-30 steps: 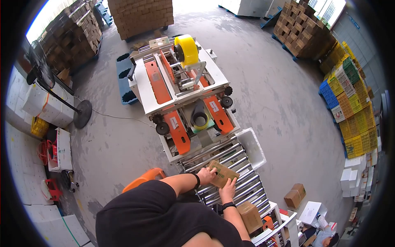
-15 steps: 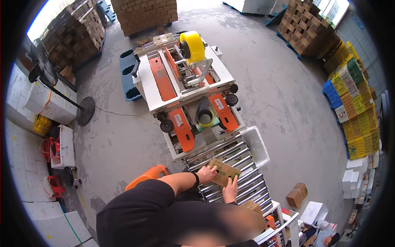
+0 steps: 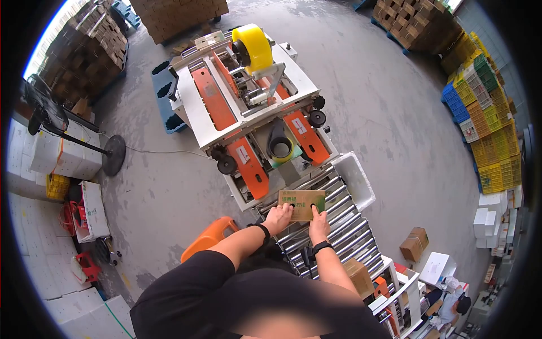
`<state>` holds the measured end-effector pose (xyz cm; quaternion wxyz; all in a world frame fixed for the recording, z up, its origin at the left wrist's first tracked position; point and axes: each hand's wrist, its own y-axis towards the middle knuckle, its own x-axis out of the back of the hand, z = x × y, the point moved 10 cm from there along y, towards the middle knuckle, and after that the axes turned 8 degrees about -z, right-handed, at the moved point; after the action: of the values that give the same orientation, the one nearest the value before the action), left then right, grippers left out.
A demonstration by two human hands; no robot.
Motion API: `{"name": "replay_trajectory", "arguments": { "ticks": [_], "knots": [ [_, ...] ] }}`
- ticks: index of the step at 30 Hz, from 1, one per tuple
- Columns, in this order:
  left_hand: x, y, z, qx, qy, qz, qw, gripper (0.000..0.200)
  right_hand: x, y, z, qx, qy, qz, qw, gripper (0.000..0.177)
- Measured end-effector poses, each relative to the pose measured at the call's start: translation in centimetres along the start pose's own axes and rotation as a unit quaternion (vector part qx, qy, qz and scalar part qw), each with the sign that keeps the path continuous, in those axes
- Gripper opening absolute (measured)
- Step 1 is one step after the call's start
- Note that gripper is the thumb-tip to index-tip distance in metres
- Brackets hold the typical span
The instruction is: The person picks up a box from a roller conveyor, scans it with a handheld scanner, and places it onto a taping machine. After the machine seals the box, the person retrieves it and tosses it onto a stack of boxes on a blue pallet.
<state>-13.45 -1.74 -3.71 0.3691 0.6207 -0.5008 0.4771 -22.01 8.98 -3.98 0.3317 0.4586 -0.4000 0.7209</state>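
Observation:
A brown cardboard box with green print (image 3: 302,199) is over the upper part of the roller conveyor (image 3: 339,229), its long side facing me. My left hand (image 3: 278,219) grips its left part, the fingers at a dark hole. At its right part, my right hand (image 3: 319,225) holds it with a finger at another hole. Just beyond the box stands the taping machine (image 3: 197,116) with orange side plates and a yellow tape roll (image 3: 252,48) on top.
A white foam box (image 3: 354,181) sits right of the rollers, an orange container (image 3: 209,238) left. Another carton (image 3: 359,277) lies near my right elbow. A fan (image 3: 114,155) stands left. A co-worker (image 3: 451,305) is at lower right.
The box has turned from a slant to nearly level and moved up toward the machine. Both hands moved with it, the right forearm now in sight. The camera view has shifted.

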Motion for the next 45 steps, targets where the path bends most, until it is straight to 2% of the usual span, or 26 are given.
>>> {"name": "replay_trajectory", "arguments": {
  "ticks": [3, 5, 7, 8, 9, 11, 13, 16, 17, 19, 22, 26, 30, 33, 38, 41, 45],
  "knots": [
    [-0.6, 0.8, 2.4, 0.060, -0.013, 0.013, 0.998, 0.023, -0.8, 3.3, 2.2, 0.063, 0.035, -0.045, 0.996, 0.049],
    [-0.5, 1.4, 3.7, 0.092, -0.032, -0.004, 0.995, 0.035, -0.8, 5.2, 4.1, 0.090, 0.068, -0.051, 0.992, 0.051],
    [0.2, 2.0, 4.1, 0.133, -0.071, -0.028, 0.988, 0.046, 0.1, 7.3, 5.3, 0.116, 0.131, -0.109, 0.978, 0.054],
    [0.1, 2.3, 4.2, 0.146, -0.100, -0.011, 0.984, 0.054, 0.1, 8.4, 5.8, 0.140, 0.145, -0.123, 0.972, 0.054],
    [0.8, 2.4, 4.2, 0.144, -0.113, -0.010, 0.983, 0.054, 0.2, 9.2, 6.4, 0.164, 0.156, -0.134, 0.965, 0.053],
    [1.8, 2.3, 4.4, 0.143, -0.137, -0.010, 0.980, 0.054, 0.1, 10.6, 6.7, 0.126, 0.190, -0.087, 0.970, 0.054],
    [0.8, 1.9, 5.2, 0.159, -0.168, 0.035, 0.972, 0.050, -0.6, 10.8, 6.9, 0.118, 0.153, -0.036, 0.980, 0.056],
    [-0.1, 0.9, 5.7, 0.182, -0.228, 0.112, 0.950, 0.049, 0.0, 7.9, 8.0, 0.114, 0.050, 0.058, 0.990, 0.061],
    [-0.2, 0.9, 5.7, 0.187, -0.232, 0.116, 0.948, 0.051, -0.5, 7.3, 8.2, 0.105, -0.031, 0.093, 0.990, 0.071],
    [-0.7, 0.7, 5.6, 0.195, -0.237, 0.127, 0.943, 0.055, -0.7, 7.0, 8.4, 0.106, -0.061, 0.077, 0.990, 0.078],
    [-0.9, 1.1, 4.9, 0.179, -0.211, 0.142, 0.950, 0.062, 0.2, 9.2, 8.3, 0.080, -0.040, 0.061, 0.994, 0.077],
    [-1.5, 2.1, 4.5, 0.177, -0.205, 0.180, 0.946, 0.075, -0.3, 11.4, 7.8, 0.051, -0.092, 0.127, 0.986, 0.069],
    [-1.6, 2.7, 4.3, 0.223, -0.258, 0.217, 0.915, 0.086, 0.6, 11.1, 8.2, 0.059, -0.087, 0.077, 0.992, 0.071],
    [-2.1, 3.0, 4.3, 0.224, -0.281, 0.172, 0.917, 0.087, 0.4, 10.9, 6.9, 0.028, -0.039, 0.087, 0.995, 0.076],
    [-1.5, 3.4, 5.4, 0.234, -0.304, 0.176, 0.907, 0.087, -1.2, 10.6, 4.0, 0.017, 0.119, -0.020, 0.993, 0.074],
    [-1.3, 3.3, 6.5, 0.249, -0.286, 0.160, 0.911, 0.085, -1.3, 10.1, 4.7, -0.031, 0.123, -0.020, 0.992, 0.074],
    [-1.0, 2.3, 7.4, 0.254, -0.265, 0.155, 0.917, 0.078, -2.9, 11.5, 6.5, 0.038, 0.152, -0.037, 0.987, 0.074]
  ]
}}
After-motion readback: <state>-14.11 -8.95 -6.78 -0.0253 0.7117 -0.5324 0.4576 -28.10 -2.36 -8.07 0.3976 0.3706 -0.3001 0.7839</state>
